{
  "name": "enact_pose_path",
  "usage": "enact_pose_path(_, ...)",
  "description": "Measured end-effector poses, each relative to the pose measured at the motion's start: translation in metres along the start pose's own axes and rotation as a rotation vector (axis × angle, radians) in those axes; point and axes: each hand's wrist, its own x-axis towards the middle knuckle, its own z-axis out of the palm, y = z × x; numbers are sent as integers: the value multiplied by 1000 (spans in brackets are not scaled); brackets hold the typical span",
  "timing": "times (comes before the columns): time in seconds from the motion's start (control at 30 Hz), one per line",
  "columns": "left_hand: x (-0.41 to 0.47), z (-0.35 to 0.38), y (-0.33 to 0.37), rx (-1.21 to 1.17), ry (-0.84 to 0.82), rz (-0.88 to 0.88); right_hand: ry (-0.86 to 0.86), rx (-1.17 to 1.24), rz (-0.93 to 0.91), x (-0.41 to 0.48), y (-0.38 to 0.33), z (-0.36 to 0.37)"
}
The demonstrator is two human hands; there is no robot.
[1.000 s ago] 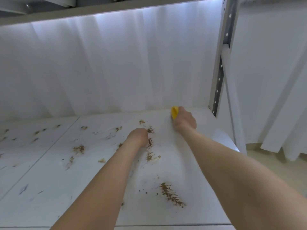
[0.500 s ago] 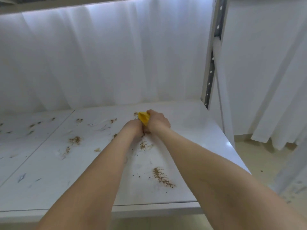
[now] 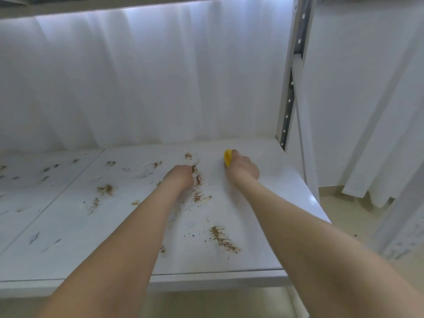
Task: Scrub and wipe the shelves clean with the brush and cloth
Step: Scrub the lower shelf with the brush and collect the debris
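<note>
A white shelf point(image 3: 263, 226) carries brown crumbly stains point(image 3: 223, 239) and smears across its middle and left. My right hand point(image 3: 243, 171) grips a yellow brush point(image 3: 227, 158) and presses it onto the shelf near the back right corner; only the brush's yellow end shows past the fingers. My left hand point(image 3: 180, 177) rests knuckles-up on the shelf just left of a brown streak point(image 3: 196, 175). Its fingers are tucked under and hidden, so I cannot tell whether it holds anything. No cloth is visible.
A perforated metal upright point(image 3: 291, 88) stands at the shelf's back right corner. White curtain point(image 3: 137, 76) hangs behind the shelf and to the right. Another shelf board point(image 3: 114, 5) runs overhead. Beige floor point(image 3: 332, 191) lies beyond the shelf's right edge.
Half a second ago the brush was next to my left hand; my right hand has since swept it back to the right. My left hand has stayed in place.
</note>
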Motion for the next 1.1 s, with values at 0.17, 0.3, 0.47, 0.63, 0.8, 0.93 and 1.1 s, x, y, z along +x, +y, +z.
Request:
enact_pose_path(0.17,-7,-4,2,3,-36,-10,-99,-1,-133,-30,-36,21)
enact_pose_path(0.3,-22,-3,0,-24,-23,-11,-83,131,-94,-37,-27,6)
enact_pose_path(0.47,-33,-15,-5,-117,156,-6,112,85,169,-28,36,-31)
enact_pose_path(0.63,-45,-21,-11,-165,176,-8,49,-19,167,-45,34,-24)
enact_pose_path(0.8,-53,-26,-23,-174,134,-23,-48,-19,-11,-79,-23,10)
enact_pose_path(0.93,-60,-27,-28,-161,150,-31,-127,56,-87,-88,-42,14)
enact_pose_path(1.1,-63,-21,-35,-137,119,-52,50,68,47,-60,-3,-19)
